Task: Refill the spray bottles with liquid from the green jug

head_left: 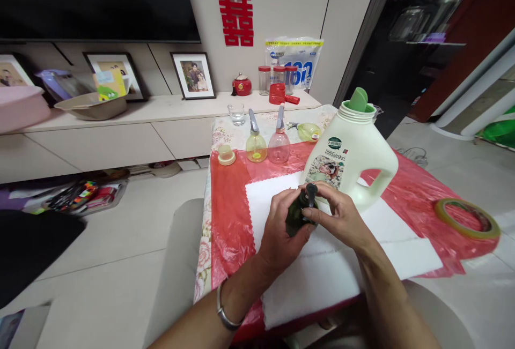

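A dark green pump bottle (295, 216) is held above the white sheet in front of me. My left hand (279, 231) wraps round its body, and a bracelet circles that wrist. At the bottle's top, the fingers of my right hand (336, 212) are closed on the black pump head (311, 192). Just beyond my hands stands a large pale green detergent jug (348, 145), with a green piece (358, 100) sticking out of its mouth. The white sheet (322, 274) lies under my hands on red plastic film.
Yellow (256, 146) and pink (279, 147) spray bottles stand at the table's back, near a pale cap (226, 155) and a water glass (236, 115). A tape roll (466, 218) lies at right on the red film (229, 204). A long cabinet (153, 116) runs behind.
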`<state>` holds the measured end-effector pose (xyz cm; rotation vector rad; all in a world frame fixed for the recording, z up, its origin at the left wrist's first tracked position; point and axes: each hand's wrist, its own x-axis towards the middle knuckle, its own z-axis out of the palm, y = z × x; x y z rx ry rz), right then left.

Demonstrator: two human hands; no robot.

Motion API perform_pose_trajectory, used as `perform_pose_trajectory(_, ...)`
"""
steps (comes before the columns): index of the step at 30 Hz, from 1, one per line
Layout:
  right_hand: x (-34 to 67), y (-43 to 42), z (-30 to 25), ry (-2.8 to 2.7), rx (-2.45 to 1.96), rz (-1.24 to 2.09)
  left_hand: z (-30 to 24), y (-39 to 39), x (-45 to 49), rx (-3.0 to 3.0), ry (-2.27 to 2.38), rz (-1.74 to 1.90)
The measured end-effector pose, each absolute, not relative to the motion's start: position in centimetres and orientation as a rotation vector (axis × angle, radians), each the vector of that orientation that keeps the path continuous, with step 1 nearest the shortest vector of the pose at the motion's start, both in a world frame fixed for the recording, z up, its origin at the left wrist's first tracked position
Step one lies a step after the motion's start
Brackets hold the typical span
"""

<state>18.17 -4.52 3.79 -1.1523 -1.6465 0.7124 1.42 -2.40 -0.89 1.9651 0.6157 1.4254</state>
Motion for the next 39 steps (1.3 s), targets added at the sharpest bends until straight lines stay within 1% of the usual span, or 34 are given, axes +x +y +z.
perform_pose_trajectory(29,17.82,-4.43,3.66,-1.617,-1.164,0.596,-1.02,-2.43,1.51,1.943,0.612,1.426)
perform_pose_trajectory(39,17.68,-4.34,3.59,-1.595,-1.197,0.609,-0.97,-2.42,1.59,1.947,0.627,1.422)
